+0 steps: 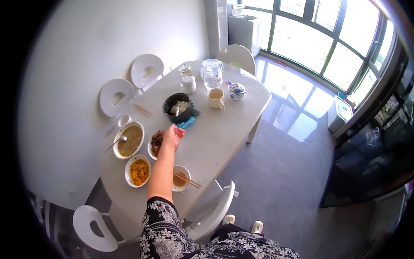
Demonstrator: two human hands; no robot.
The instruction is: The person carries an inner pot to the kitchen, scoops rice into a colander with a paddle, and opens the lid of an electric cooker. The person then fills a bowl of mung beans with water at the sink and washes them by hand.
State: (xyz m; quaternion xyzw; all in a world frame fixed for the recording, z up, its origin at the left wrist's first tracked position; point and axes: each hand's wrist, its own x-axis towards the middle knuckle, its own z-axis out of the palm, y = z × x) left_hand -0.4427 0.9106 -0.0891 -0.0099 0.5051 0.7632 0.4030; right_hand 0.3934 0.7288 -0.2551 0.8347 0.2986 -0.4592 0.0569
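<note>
My left arm reaches forward over the table [224, 125] from a black-and-white flowered sleeve. My left hand [174, 135] is above the right side of a white bowl of dark meat [156, 142], its fingers curled in; I see nothing in them. Just beyond it lies a blue cloth [185, 123] beside a black pot [172, 113] holding white food and a light-coloured utensil. Nearer me, chopsticks [189, 180] rest across a bowl of brownish liquid [180, 181]. To the left are a bowl of soup [130, 144] with a ladle and a bowl of orange chunks [139, 172]. My right hand is out of view.
Farther back stand a clear pitcher [212, 75], a beige mug [216, 99], a patterned teapot [236, 90] and a white jar [188, 84]. Chopsticks [143, 110] lie at the left. White chairs [95, 228] surround the table, one [215, 213] close beside me.
</note>
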